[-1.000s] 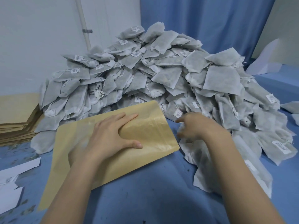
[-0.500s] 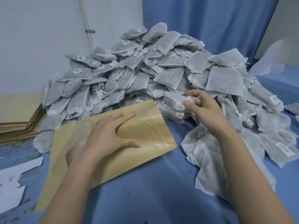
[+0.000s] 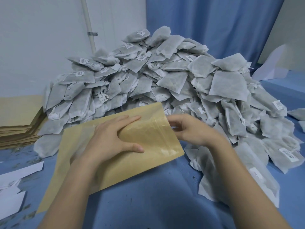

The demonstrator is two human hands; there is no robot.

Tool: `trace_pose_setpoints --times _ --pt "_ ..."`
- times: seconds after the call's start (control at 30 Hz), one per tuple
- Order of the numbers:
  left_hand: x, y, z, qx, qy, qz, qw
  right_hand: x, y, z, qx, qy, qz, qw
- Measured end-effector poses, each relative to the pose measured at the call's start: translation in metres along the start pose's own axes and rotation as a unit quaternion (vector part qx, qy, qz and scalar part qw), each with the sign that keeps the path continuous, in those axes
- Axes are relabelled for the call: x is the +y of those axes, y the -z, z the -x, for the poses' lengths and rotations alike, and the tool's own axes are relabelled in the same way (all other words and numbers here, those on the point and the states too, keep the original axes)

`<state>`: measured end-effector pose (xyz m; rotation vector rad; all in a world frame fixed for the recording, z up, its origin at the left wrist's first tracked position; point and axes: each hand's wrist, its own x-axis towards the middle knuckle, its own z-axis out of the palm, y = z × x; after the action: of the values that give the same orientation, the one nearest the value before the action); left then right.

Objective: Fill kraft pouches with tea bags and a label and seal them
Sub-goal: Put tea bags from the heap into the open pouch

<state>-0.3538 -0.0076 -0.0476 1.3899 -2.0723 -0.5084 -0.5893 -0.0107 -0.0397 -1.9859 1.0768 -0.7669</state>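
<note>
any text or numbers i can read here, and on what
None is readable.
White tags on the tea bags: barcode-like print, too small and blurred.
Kraft pouch: no print visible.
Pouch stack: no print visible.
White paper: blank side up.

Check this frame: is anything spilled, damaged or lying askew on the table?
Nothing looks damaged or spilled. The tea bags lie in a loose heap rather than stacked, some sliding onto the blue table at the right. White paper pieces lie scattered at the left edge. The kraft pouch looks intact.
</note>
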Motion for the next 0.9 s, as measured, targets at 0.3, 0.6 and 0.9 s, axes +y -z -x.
trace_pose_setpoints --times 0.3,0.6,0.9 --pt "0.004 -0.009 -0.001 -0.02 -0.014 -0.011 1.0 0.035 -0.022 -0.061 -0.07 -0.184 0.123 0.973" --pt "-0.017 -0.008 -0.006 0.06 0.022 -0.061 0.996 0.058 0.028 -0.069 0.196 -0.134 0.264 0.935" --pt "-0.021 -0.007 -0.007 0.068 0.034 -0.057 0.995 0.077 0.027 -0.083 0.083 -0.172 0.664 0.723"
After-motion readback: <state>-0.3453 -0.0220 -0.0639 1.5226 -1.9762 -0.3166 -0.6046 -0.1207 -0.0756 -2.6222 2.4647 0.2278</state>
